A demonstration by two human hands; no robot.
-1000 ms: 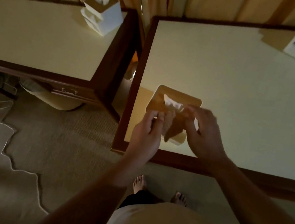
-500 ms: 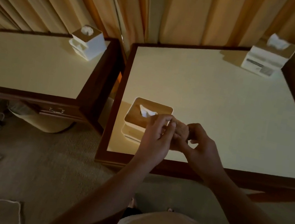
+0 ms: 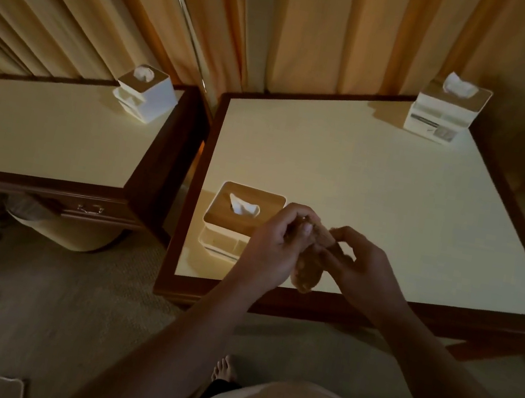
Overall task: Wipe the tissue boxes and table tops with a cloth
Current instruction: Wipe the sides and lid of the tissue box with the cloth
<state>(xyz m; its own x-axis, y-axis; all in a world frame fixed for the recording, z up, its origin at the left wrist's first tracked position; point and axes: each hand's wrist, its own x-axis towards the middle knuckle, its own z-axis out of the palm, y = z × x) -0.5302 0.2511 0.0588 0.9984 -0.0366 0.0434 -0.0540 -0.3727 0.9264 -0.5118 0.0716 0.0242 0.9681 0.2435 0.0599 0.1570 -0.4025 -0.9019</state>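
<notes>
A small brownish cloth (image 3: 307, 269) hangs bunched between my two hands above the near edge of the right table (image 3: 377, 190). My left hand (image 3: 275, 246) grips its upper left part and my right hand (image 3: 360, 267) pinches it from the right. Just left of my left hand stands a white tissue box with a wooden lid (image 3: 238, 219), near the table's front left corner. A second white tissue box (image 3: 444, 112) stands at the far right corner. A third tissue box (image 3: 145, 94) stands at the far right corner of the left table (image 3: 50, 128).
Both tables have cream tops with dark wooden rims and a narrow gap between them. Curtains (image 3: 283, 21) hang behind them. The left table has a drawer (image 3: 91, 209) and a pale bin (image 3: 74, 233) under it. My bare foot (image 3: 225, 368) stands on the carpet.
The view has risen and pulled back, bringing in the far tissue boxes. My hands have gone on working the cloth, which now hangs lower between them.
</notes>
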